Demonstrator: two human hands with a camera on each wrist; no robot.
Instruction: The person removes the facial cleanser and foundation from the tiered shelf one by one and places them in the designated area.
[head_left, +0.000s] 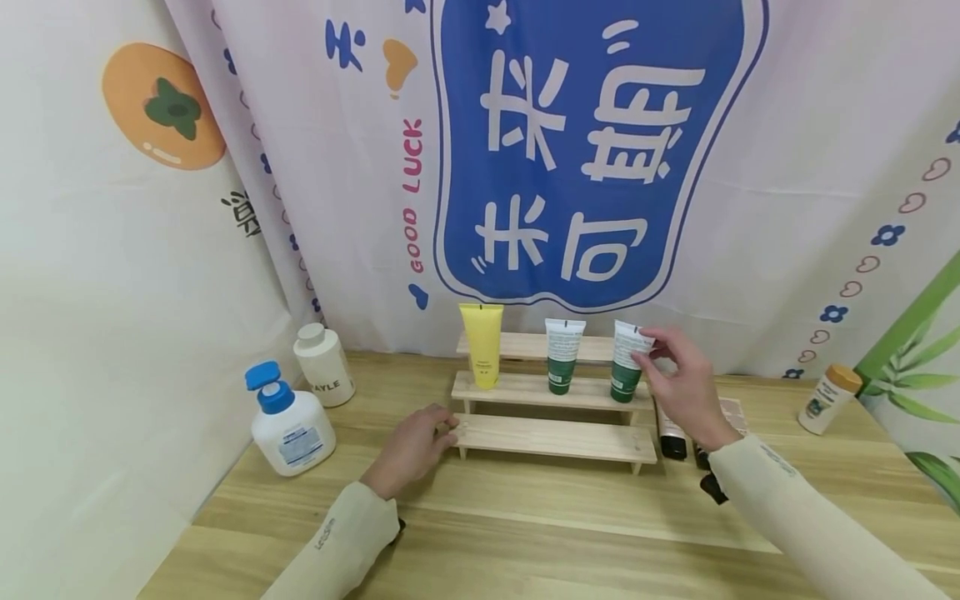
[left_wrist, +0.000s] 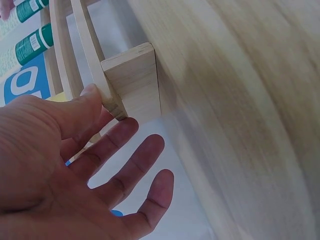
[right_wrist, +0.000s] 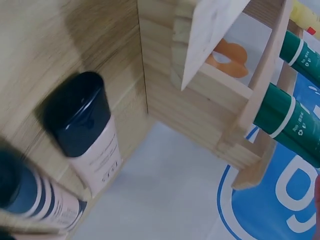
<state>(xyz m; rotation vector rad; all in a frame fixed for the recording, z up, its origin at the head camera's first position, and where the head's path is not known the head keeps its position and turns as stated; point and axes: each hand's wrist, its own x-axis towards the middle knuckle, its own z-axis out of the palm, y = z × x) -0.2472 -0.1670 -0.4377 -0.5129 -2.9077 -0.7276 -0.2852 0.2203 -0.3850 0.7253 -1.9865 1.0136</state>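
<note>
A three-step wooden rack [head_left: 555,437] stands on the table against the curtain. My left hand [head_left: 416,446] is at the left end of its lowest step, thumb and index finger pinching the board's end [left_wrist: 112,97] while the other fingers stay loosely bent. With thumb and fingertips, my right hand [head_left: 684,379] pinches the upper part of a green-and-white squeeze tube [head_left: 626,362], cap down at the right of the middle step. Another green-and-white tube [head_left: 564,357] stands at that step's middle, and a yellow tube [head_left: 483,346] at its left. Only a sliver of the right hand shows in the right wrist view.
On the left stand a blue-topped pump bottle [head_left: 292,429] and a white bottle [head_left: 324,367]. Right of the rack lie a black-capped pale tube [right_wrist: 87,127] and a dark-capped striped tube [right_wrist: 42,192]. An orange-capped bottle [head_left: 828,398] stands far right, near the patterned curtain [head_left: 765,250].
</note>
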